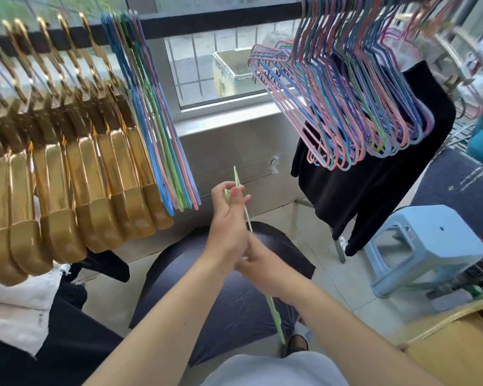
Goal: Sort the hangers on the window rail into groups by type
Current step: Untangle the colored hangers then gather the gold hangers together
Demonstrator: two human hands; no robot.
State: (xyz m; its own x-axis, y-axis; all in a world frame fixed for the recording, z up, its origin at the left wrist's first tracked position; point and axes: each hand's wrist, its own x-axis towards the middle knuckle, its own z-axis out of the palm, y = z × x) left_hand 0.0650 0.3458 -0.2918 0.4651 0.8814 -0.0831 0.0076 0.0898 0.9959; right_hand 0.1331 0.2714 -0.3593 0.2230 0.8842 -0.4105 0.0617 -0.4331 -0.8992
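- Now we hold one thin green hanger (pixel 247 218) edge-on in front of us, below the dark window rail (pixel 207 23) and lower than every hanger hung on it.
- Our left hand (pixel 229 218) grips the hanger's upper part, fingers curled round the wire, with a short green tip poking up above them.
- Our right hand (pixel 260 263) sits just below the left, touching it; its fingers look closed round the same wire, though blur hides how.
- Below the right hand, the rest of the green hanger runs down across our dark trousers (pixel 234 302).
- Under the rail's left stretch hangs a packed row of gold hangers (pixel 76 174).
- Just right of the gold row, still on the rail, is a tight bunch of thin coloured wire hangers (pixel 165 135).
- Far right of the rail, a bigger, looser cluster of pink and blue wire hangers (pixel 354 107) hangs from a higher bar, in front of a black garment (pixel 388 176).
- Below that cluster, on the tiled floor, stands a pale blue plastic stool (pixel 430 240).
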